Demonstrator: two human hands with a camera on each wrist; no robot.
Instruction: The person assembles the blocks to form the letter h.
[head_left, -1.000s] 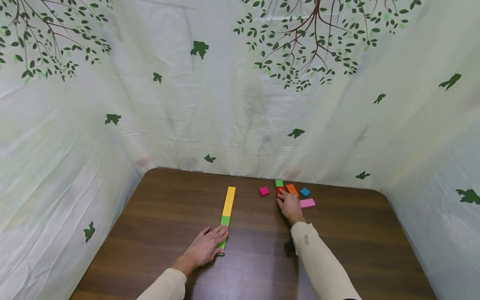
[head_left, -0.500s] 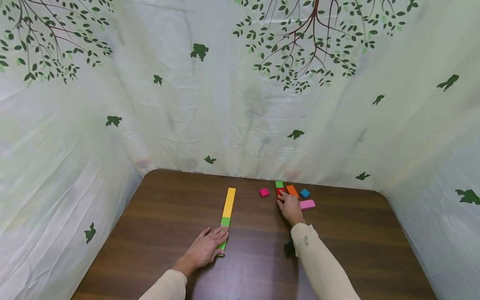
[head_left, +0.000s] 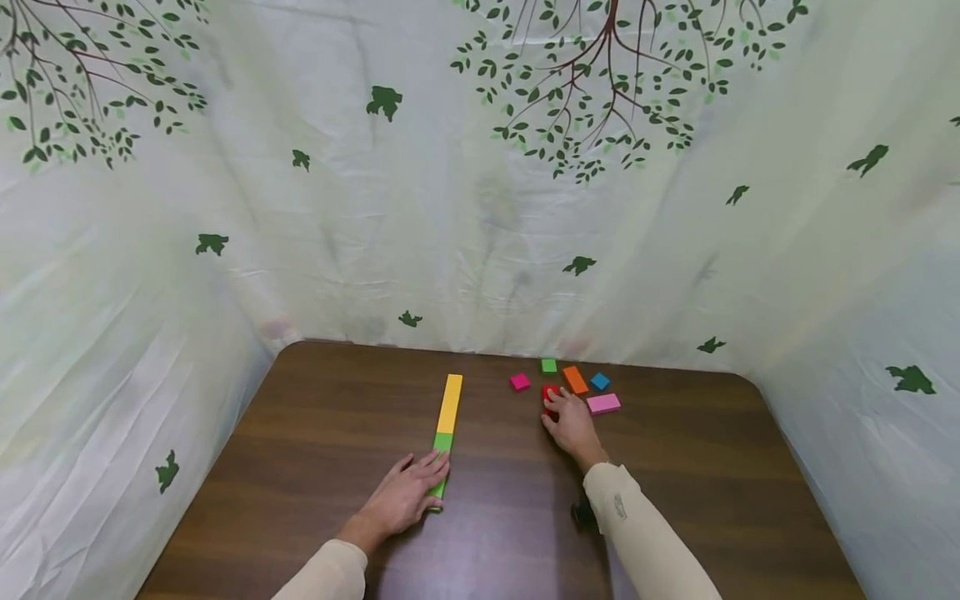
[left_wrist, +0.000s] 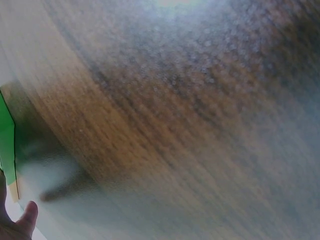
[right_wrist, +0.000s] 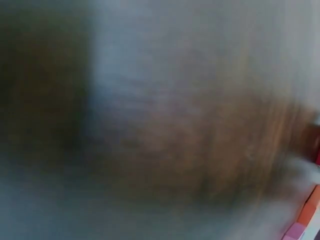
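A straight row of flat blocks lies on the table, a yellow block at the far end and green at the near end. My left hand rests on the green part, fingers laid across it and thumb near its close end. Part of the green is hidden under these fingers. In the left wrist view, the green block shows at the left edge with the thumb. My right hand holds a red block between its thumb and fingers, which partly cover it.
Around the right hand lie a small green block, an orange block, a blue block, a pink block and a magenta block. A printed curtain hangs behind the brown table.
The red block has moved toward me with my right hand, leaving a gap to the small green block behind it. My left hand stays on the row. The head view has shifted slightly.
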